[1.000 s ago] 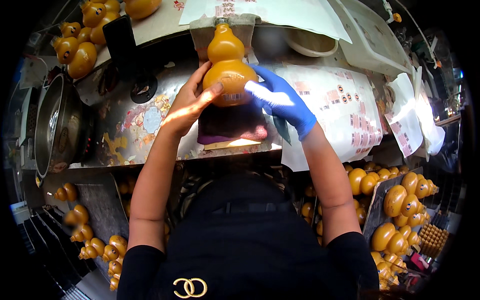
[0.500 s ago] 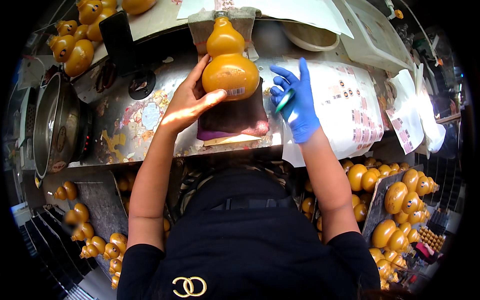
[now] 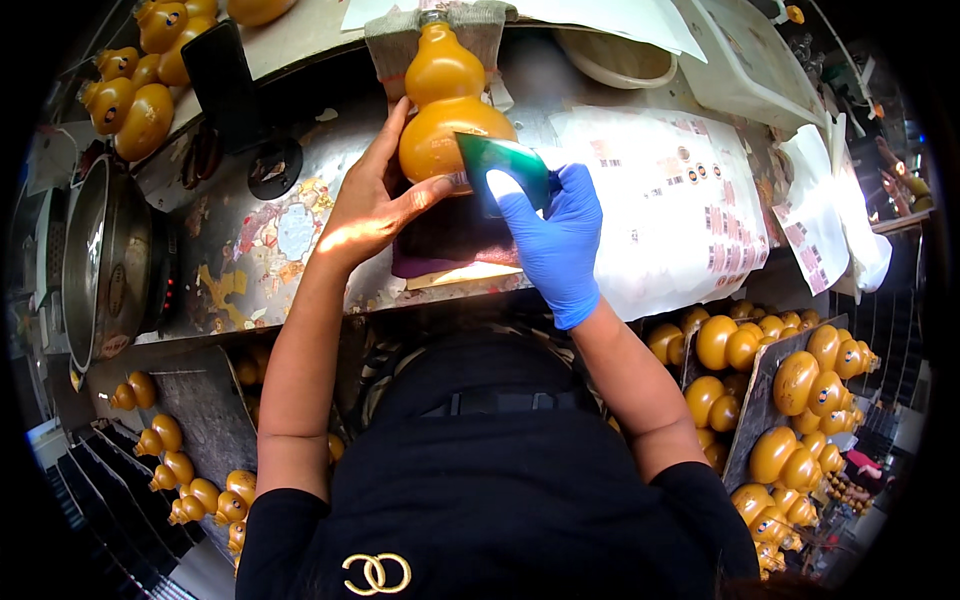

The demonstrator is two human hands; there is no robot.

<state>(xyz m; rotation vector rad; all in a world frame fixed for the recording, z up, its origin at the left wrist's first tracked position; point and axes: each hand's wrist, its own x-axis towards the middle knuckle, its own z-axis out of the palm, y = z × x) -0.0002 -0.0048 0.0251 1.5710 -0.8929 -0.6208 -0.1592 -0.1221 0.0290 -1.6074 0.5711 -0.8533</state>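
Observation:
A glossy amber gourd-shaped bottle (image 3: 441, 76) lies with its neck pointing away, on a dark red cloth pad (image 3: 440, 240) and a grey cloth (image 3: 388, 45). My bare left hand (image 3: 378, 205) steadies its wide lower bulb, fingers along the left side and thumb at the near end. In a blue glove, my right hand (image 3: 560, 225) grips a flat green scraper (image 3: 505, 160) between thumb and fingers. The scraper covers the bulb's right near part, where it appears to rest against the surface. Part of the label by my left thumb is hidden.
Printed sticker sheets (image 3: 660, 220) spread over the bench at right, below a pale bowl (image 3: 625, 62) and a white plastic tub (image 3: 745, 70). A metal pan (image 3: 100, 260) stands at left, near a black phone (image 3: 220, 85). Racks of amber gourd bottles (image 3: 795, 383) flank me.
My right hand has swung left from above the sticker sheets, bringing the green scraper to the lower bulb. My left hand keeps its hold on the bottle.

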